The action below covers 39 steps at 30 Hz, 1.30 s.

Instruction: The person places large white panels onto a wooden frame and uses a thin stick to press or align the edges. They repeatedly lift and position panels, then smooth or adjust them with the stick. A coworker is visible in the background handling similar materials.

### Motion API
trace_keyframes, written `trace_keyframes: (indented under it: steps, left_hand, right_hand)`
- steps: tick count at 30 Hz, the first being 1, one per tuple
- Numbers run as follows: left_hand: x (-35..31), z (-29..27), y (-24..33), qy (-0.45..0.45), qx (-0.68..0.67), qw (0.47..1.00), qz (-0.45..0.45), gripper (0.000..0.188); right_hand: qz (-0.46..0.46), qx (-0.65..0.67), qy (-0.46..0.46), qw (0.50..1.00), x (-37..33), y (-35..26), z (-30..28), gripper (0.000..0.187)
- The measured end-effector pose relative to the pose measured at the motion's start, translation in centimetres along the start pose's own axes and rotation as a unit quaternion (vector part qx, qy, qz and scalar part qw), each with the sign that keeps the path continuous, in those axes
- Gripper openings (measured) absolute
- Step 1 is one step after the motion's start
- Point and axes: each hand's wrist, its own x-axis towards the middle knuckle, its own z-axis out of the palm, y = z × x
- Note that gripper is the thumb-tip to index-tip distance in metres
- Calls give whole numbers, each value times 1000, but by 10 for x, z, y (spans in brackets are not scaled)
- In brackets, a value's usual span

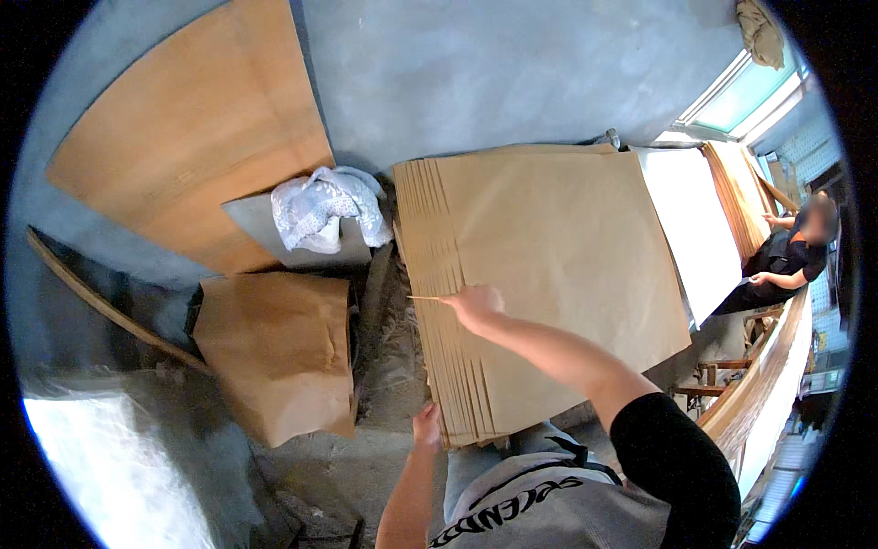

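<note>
A wide stack of brown paper sheets (pixel 567 238) lies in front of me, its left edges fanned into narrow steps. My right hand (pixel 476 306) is over these stepped edges, closed around a thin light-coloured stick (pixel 422 297) whose tip points left past the stack. At the near left corner, my left hand (pixel 426 427) is against the edge of the sheets, fingers curled in and seemingly pinching the paper; the fingertips are partly hidden.
Left of the stack are a brown-paper-covered pile (pixel 274 357), a crumpled patterned white cloth (pixel 329 209) and a large board (pixel 201 137) against the wall. White sheets (pixel 692 224) lie to the right. Beyond them is another person (pixel 786 256). A curved wooden strip (pixel 114 306) leans at far left.
</note>
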Motion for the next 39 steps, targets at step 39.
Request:
trace_keyframes:
  steps: [39]
  left_hand:
    - [-4, 15, -8, 68, -25, 995, 69, 23]
  right_hand:
    - [52, -38, 111, 992, -39, 105, 33, 33]
